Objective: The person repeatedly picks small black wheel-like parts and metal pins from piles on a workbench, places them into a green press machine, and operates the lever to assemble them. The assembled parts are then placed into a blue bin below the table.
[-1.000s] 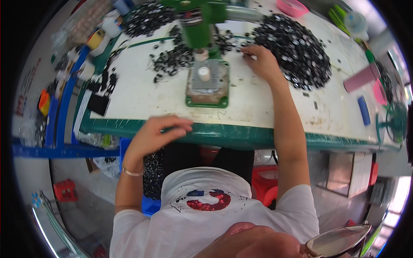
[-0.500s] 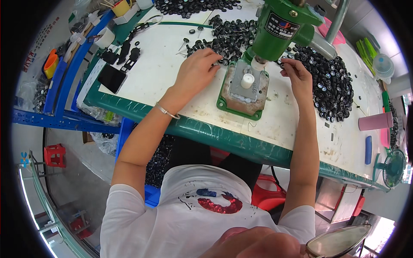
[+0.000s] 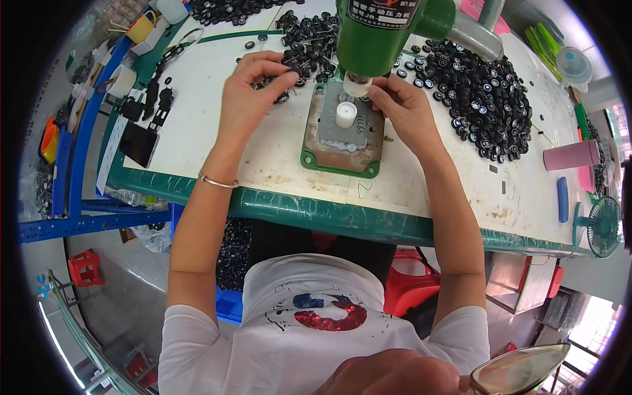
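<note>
My right hand (image 3: 405, 108) reaches in beside the press ram (image 3: 357, 84), thumb and fingers pinched on a small black toy wheel (image 3: 364, 98) that is mostly hidden. Under the ram, a round white holder (image 3: 345, 114) stands upright on the grey plate of the green press (image 3: 375, 43). To the left, my left hand (image 3: 253, 89) is at the edge of a heap of black wheels (image 3: 309, 39), some with thin metal axles. Its thumb and fingertips come nearly together there; what they grip, if anything, cannot be made out.
A large pile of loose black wheels (image 3: 484, 99) lies right of the press. Farther right are a pink cup (image 3: 571, 155), a blue bar (image 3: 563, 199) and a green fan (image 3: 602, 227). A black phone (image 3: 139, 145) lies at the left near the green table edge (image 3: 283, 206).
My right hand has brought the wheel from the right-hand pile in to the press ram. My left hand stays by the heap, now farther from the press. The whole view has shifted.
</note>
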A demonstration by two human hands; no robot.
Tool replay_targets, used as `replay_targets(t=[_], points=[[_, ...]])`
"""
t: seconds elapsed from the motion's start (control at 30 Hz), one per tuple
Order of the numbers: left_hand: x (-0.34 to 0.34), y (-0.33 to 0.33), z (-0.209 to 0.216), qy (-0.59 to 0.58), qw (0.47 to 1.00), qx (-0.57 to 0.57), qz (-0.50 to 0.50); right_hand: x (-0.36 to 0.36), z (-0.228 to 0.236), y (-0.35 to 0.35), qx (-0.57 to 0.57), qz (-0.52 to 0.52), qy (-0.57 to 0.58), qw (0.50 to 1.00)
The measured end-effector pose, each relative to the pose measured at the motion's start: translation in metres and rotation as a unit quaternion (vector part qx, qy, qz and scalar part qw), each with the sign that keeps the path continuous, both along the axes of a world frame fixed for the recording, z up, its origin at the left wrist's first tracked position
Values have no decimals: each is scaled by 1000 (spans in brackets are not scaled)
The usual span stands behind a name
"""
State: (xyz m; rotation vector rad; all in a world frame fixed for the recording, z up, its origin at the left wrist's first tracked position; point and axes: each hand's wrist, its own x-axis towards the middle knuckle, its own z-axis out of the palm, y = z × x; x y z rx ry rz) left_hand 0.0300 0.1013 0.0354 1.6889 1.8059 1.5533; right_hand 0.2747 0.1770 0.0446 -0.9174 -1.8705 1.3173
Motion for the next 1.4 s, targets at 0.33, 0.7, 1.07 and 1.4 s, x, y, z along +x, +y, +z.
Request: replay_targets(t=[0.33,0.7,1.07,1.4], points=[[7,-22,13,-539,817,-21,-205,-3,0,4,4,-7,41,999],[23,-34,-4,-456,888,-37,-51,-12,21,-29,133,68,-43,988],[28,-35,11,-390,917,-32,-81,-15,21,-30,160,67,-76,982],[43,-20,26,-195,963,-10,-185,7,29,-23,-184,-19,126,975]])
